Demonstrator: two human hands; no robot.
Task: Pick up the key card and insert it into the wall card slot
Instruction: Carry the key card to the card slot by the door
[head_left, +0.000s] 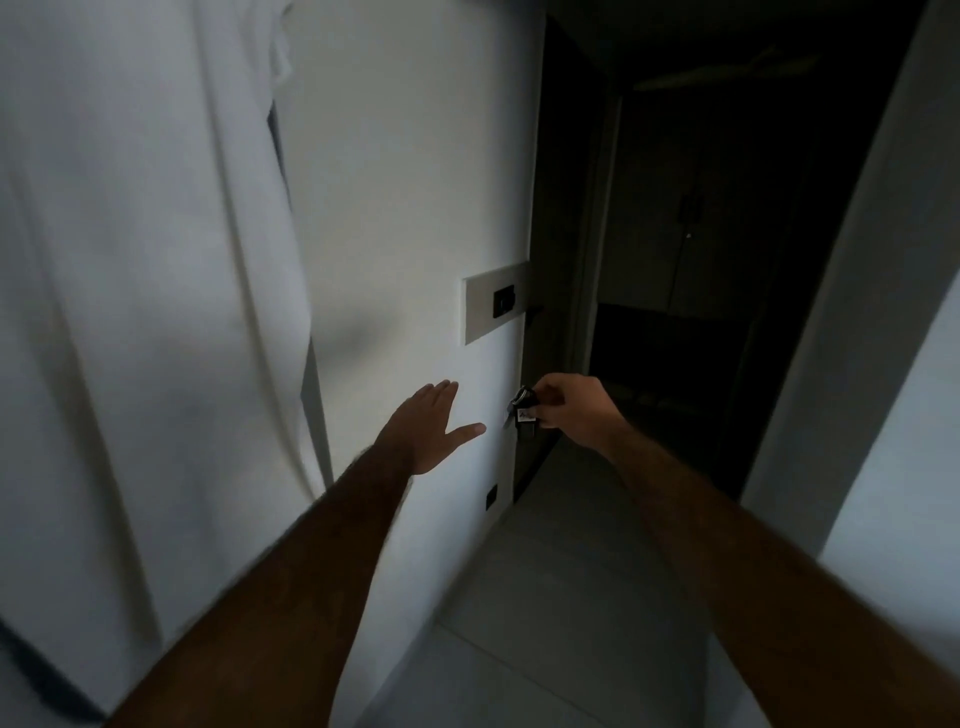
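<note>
Hands are reaching out in front of a white wall (395, 182) in dim light. The left hand (431, 428) is hovering flat and empty, fingers stretched forward and held together, thumb spread out to the side, its palm facing the wall; whether it is touching the wall cannot be told. The right hand (569, 408) is curling closed around the key card (524, 413), a small dark thing with a pale patch on it and what looks like a ring or strap at its top, pinching it between thumb and fingers. The card is hanging just past the wall's outer corner, below the wall plate and apart from it.

A pale rectangular plate (480, 306) is sitting on the wall above both hands, and the card slot (504, 301), a small dark unit, is showing near the plate's right end. The card is not in the slot. Lower on the wall, near the floor, a small dark outlet (491, 498) is showing. White cloth (130, 260) is hanging at the left and covering much of that side. To the right a dark doorway (701, 260) is opening onto an unlit room, and pale floor tiles (561, 597) are lying between the two forearms.
</note>
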